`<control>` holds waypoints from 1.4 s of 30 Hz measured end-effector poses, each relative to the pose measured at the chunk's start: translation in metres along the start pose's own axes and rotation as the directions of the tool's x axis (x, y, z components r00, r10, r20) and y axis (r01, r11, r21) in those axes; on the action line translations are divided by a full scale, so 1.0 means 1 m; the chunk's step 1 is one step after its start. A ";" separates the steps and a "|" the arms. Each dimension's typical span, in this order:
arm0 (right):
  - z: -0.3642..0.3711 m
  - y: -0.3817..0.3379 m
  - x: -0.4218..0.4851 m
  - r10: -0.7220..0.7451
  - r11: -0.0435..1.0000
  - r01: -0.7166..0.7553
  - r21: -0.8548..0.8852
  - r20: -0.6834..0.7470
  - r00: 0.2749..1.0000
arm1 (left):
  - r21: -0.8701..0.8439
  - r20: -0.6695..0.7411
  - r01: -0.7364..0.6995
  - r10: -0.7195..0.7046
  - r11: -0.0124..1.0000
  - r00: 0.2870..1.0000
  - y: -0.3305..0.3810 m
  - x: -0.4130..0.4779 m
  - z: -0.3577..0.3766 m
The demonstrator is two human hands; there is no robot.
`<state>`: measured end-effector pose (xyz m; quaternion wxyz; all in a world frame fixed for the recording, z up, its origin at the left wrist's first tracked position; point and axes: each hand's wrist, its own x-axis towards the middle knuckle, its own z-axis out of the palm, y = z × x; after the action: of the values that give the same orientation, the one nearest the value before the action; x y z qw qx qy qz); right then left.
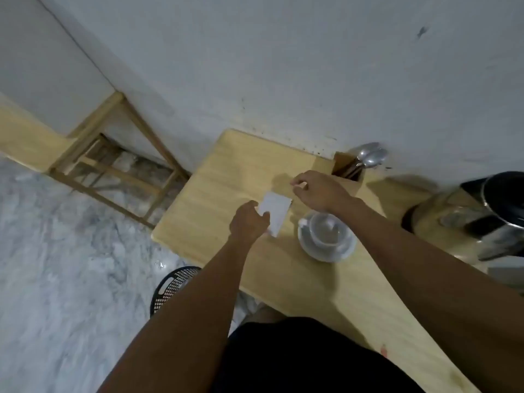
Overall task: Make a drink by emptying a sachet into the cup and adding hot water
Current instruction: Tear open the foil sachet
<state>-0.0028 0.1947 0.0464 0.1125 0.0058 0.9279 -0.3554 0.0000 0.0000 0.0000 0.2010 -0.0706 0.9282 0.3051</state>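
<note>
The left hand (249, 221) pinches the white sachet (274, 213); the right hand (319, 191), apart, pinches a small torn-off bit beside the cup (329, 229)

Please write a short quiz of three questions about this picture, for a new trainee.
1. True or false: the cup stands on a saucer.
2. Which hand holds the sachet? A. left hand B. right hand
3. Fill in: the spoons stand in a holder by the ____.

Key: 1. true. 2. A. 3. wall.
</note>
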 end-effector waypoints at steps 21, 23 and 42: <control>0.083 0.006 0.065 0.454 0.890 -0.453 0.041 0.001 0.891 | 0.288 -0.035 -0.148 0.164 0.946 0.986 -0.038 0.057 0.018; 0.077 0.001 0.057 0.403 0.895 -0.393 0.209 -0.002 0.915 | 0.176 -0.064 -0.182 0.196 0.967 0.979 -0.035 0.061 0.012; 0.011 -0.055 -0.012 0.142 0.985 -0.106 0.136 -0.287 0.947 | -0.572 0.048 -0.348 0.454 0.742 0.890 0.016 0.027 -0.064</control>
<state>0.0057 0.1472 0.0777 -0.0061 0.1238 0.9092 -0.3974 -0.0494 -0.0254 0.0442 0.1863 0.1055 0.7712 0.5995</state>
